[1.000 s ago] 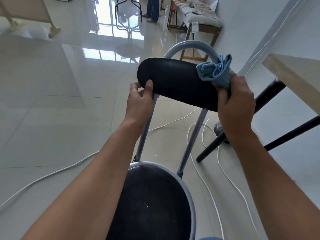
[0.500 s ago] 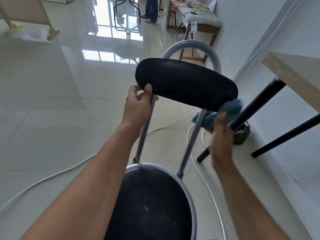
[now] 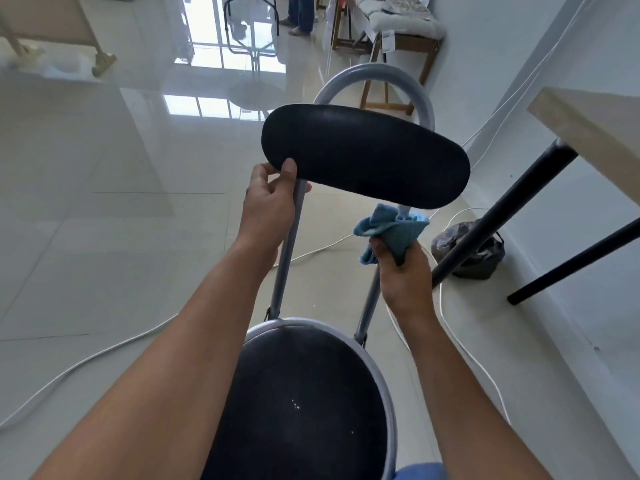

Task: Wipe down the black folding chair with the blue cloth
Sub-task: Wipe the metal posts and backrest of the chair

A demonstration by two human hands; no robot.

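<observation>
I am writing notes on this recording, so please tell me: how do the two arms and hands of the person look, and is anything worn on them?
Both forearms are bare up to the picture's lower edge: no sleeves show. The left hand and the right hand carry no gloves, and no rings, watch or bracelet are visible. A bit of blue fabric shows at the bottom edge, probably clothing.

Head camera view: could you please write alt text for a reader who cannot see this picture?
Seen from above, the right hand wraps a crumpled blue cloth around the right grey metal post of a black folding chair, just below its oval padded backrest. The left hand grips the left post above the round black seat.
</observation>
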